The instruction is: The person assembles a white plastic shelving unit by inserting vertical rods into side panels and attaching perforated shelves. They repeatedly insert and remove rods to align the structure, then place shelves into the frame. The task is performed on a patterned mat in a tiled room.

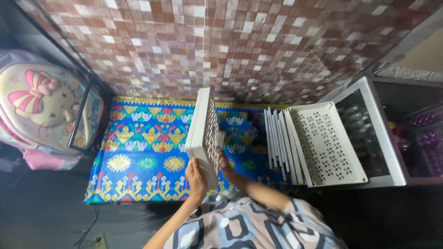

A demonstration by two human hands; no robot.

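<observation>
backpack (44, 115) in pink and cream, with a bow-wearing cartoon cat on its shell, leans at the far left, just off the left edge of the patterned mat (138, 161). the mat, bright blue with yellow, red and green motifs, lies on the dark floor (41, 212) against the foot of a wall of small brown and white mosaic tiles (240, 41).

over the mat's middle a white perforated plastic panel (203, 133) stands nearly on edge, its lattice face turned to the right. the left hand (196, 177) is closed around its lower near corner, fingers wrapped over the solid rim. the right hand (224, 161) sits against the lattice side lower down, partly hidden behind the panel, so how far it is curled cannot be told; it seems to steady rather than clamp. to handle this piece well, the grip probably belongs on the thick rim, not the thin lattice, with the panel kept upright so it does not twist.

right of the hands, a row of slim white panels (274, 138) stands on edge at the mat's right edge, touching a matching white tray (323, 143) with pinwheel cut-outs; the tray holds nothing. behind it a white-framed cabinet (383, 133) lies open, its dark inside showing what look like grey pegs, too dim to tell more.
</observation>
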